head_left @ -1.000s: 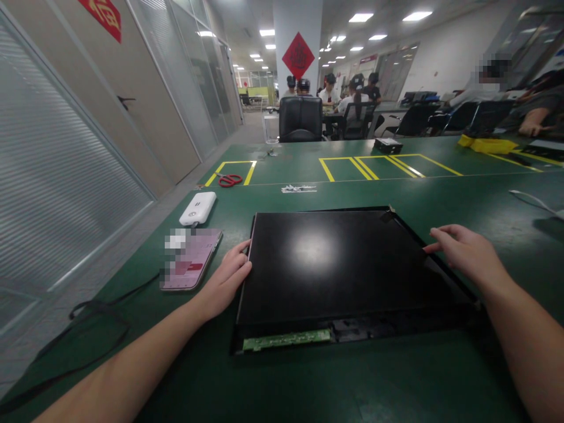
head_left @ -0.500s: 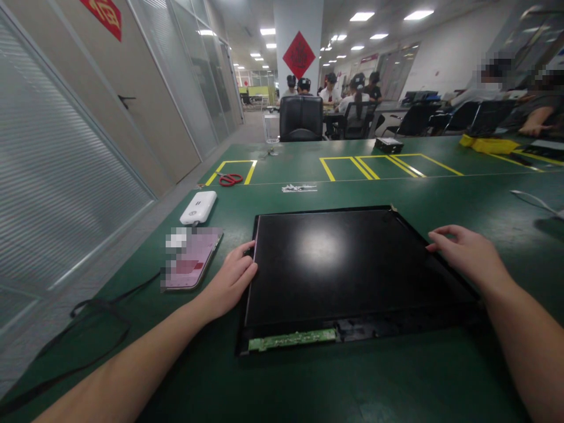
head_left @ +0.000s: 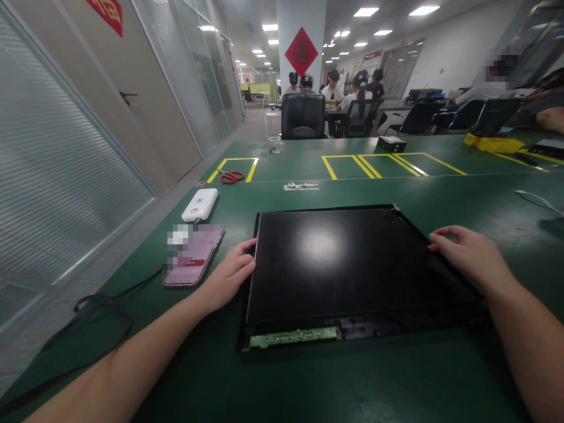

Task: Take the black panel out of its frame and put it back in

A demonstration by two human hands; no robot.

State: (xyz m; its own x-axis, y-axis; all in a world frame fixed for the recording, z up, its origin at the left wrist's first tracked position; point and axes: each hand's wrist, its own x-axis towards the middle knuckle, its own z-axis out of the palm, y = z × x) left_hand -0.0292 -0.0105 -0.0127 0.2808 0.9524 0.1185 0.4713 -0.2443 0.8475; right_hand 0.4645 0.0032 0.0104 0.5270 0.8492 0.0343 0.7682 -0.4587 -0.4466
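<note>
A black LCD display panel (head_left: 352,270) lies flat on the green table before me, inside a thin black frame. A narrow green circuit board (head_left: 293,336) runs along part of its near edge. My left hand (head_left: 231,273) is closed on the panel's left edge, with the fingertips partly hidden behind the rim. At the right edge, my right hand (head_left: 471,255) pinches the frame between thumb and forefinger.
Left of the panel lie a phone (head_left: 194,258), a white power bank (head_left: 200,204) and a black strap (head_left: 106,299). Red scissors (head_left: 232,177) and small white strips (head_left: 301,186) lie farther back. Several people sit beyond the chair (head_left: 303,116).
The view has shifted slightly. Both hands stay at the panel's left and right edges, and the panel shows no clear movement on the table.
</note>
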